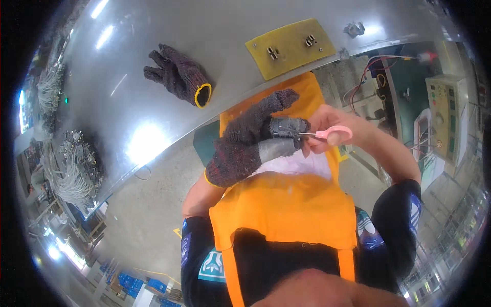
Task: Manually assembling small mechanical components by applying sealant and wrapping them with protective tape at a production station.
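My left hand (pixel 238 146) wears a dark knitted work glove with a yellow cuff. Its fingers point right and stand apart, and grey tape (pixel 276 149) wraps the thumb and one finger. My bare right hand (pixel 323 118) grips pink-handled scissors (pixel 321 134). Their thin blades point left and lie between the taped fingers, against the tape or just beside it; exact contact is hard to make out. Both hands are above my orange apron (pixel 286 204), close to the table's near edge.
On the metal table (pixel 220 30) lie a second dark glove (pixel 179 74), a yellow plate with small metal fittings (pixel 286 46) and a crumpled grey scrap (pixel 354 29). Bundles of white wires (pixel 69 174) are at far left. At right stands a control box (pixel 446 115) near red and white cables (pixel 364 77).
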Demonstrator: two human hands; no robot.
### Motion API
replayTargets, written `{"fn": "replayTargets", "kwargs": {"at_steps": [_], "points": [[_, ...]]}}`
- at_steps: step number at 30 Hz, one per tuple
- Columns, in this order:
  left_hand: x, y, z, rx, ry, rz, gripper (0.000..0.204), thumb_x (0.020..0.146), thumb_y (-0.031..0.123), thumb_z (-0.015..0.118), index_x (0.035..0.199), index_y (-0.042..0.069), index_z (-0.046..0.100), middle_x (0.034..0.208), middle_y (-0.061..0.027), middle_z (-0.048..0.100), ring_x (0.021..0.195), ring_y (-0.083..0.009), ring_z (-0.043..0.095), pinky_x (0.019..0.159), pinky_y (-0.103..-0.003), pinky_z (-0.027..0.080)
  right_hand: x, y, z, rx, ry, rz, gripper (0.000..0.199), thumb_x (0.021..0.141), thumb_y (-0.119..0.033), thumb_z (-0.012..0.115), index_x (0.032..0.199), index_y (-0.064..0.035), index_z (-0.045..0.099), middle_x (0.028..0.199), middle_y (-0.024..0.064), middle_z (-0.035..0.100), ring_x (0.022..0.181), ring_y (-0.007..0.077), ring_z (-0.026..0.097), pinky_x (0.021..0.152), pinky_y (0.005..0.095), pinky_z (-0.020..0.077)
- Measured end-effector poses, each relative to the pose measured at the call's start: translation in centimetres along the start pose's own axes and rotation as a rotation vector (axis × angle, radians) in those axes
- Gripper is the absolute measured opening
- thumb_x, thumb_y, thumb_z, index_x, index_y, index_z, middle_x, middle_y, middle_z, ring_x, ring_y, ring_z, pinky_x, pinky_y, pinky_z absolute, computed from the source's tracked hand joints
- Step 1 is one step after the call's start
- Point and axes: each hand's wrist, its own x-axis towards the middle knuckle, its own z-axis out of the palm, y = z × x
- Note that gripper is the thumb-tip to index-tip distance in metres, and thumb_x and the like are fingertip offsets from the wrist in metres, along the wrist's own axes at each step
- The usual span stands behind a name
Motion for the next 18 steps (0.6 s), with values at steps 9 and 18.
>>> {"fn": "replayTargets", "kwargs": {"at_steps": [9,18], "points": [[0.2,-0.1,-0.2,0.002,0.007,-0.029,0.060,0.077,0.000,0.063,0.130,0.004,0.034,0.102,-0.0109,0.060,0.092,-0.0155,0.058,0.083,-0.027,0.046,-1.2,0.1,0.3,-0.120,0.076,-0.050,0.038,0.071,-0.034,0.071,0.084,0.0011,0.064,0.066,-0.0023,0.051,0.059,0.0049,0.043,0.052,0.0197,0.0327],[0.5,0.1,-0.4,-0.114,-0.069,-0.103,0.060,0.077,0.000,0.062,0.130,0.003,0.034,0.104,-0.0113,0.059,0.095,-0.0160,0.057,0.083,-0.027,0.046,-1.5,-0.4,0.3,-0.118,0.037,-0.030,0.034,0.072,-0.028,0.071,0.086,0.0009,0.063,0.072,-0.0012,0.056,0.064,0.0051,0.048,0.057,0.0182,0.0369]]}}
